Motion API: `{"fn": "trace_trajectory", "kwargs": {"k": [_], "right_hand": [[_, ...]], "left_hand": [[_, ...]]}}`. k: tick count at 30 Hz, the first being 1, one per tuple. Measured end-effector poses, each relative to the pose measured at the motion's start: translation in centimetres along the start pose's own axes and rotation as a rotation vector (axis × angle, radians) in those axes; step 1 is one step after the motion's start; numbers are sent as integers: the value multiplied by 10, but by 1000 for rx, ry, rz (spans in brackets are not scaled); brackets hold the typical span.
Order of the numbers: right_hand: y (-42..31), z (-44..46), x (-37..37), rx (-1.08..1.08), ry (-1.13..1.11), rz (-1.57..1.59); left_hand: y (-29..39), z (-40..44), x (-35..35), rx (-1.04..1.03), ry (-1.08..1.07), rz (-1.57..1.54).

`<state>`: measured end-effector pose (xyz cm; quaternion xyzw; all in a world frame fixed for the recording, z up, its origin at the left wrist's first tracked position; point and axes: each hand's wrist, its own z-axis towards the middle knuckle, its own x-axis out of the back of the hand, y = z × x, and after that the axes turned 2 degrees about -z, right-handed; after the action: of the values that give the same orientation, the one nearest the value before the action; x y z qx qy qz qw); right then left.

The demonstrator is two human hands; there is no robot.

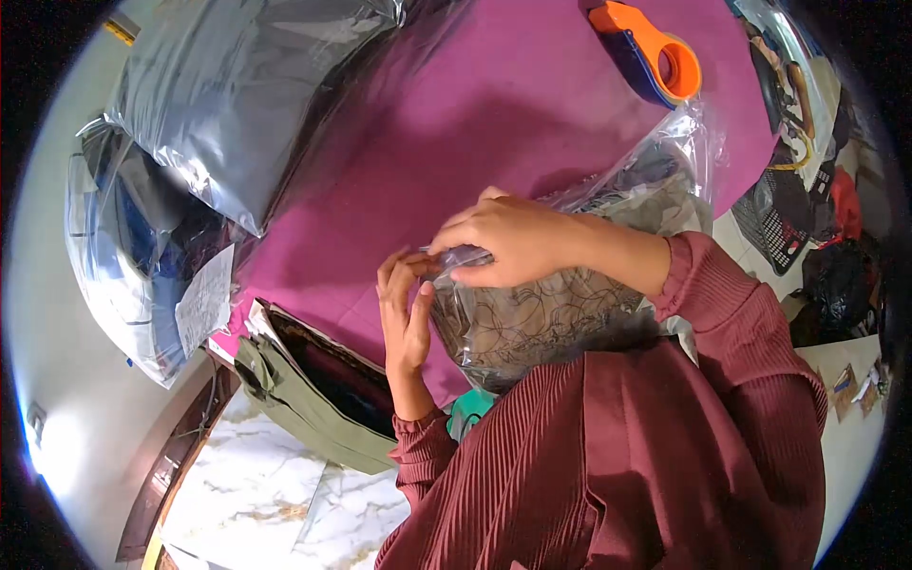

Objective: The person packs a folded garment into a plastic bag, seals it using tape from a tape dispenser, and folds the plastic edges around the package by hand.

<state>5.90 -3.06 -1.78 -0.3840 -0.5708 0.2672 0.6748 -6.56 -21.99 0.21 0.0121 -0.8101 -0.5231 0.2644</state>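
A clear plastic bag [546,323] with brown, dark-patterned fabric inside lies on the pink surface [408,161], close to the body. My right hand [503,237] reaches across the bag, its bent fingers pinching the plastic at the bag's left upper corner. Beside it, my left hand [407,313] is upright at the bag's left edge, with curled fingertips touching the same plastic and the thumb apart. The far end of the bag [689,142] stretches toward an orange and blue tape dispenser [655,57].
Large plastic-wrapped packages [228,104] fill the upper left, with a paper label [204,299] below. An open olive-green bag [313,408] sits at the pink surface's near left edge, above a marble-patterned floor [247,475]. Assorted items, including a black basket [774,223], lie at the right.
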Motion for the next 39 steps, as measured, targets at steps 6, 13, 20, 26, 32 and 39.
{"fn": "trace_trajectory", "kwargs": {"k": [6,13,20,26,32,39], "right_hand": [[9,6,-1,-99,-251,132],[14,45,-4,238,-181,-134],[24,63,-14,640,9,-369],[36,38,-15,560,-35,-318],[33,22,12,-164,-429,70],[22,2,7,-60,-536,276]], "left_hand": [[-1,-1,-2,28,34,-228],[17,-4,-21,227,360,-407],[23,-4,-35,208,502,-118],[29,-5,-37,212,484,307],[25,-5,-38,86,549,330],[23,-4,-42,162,644,152]]}}
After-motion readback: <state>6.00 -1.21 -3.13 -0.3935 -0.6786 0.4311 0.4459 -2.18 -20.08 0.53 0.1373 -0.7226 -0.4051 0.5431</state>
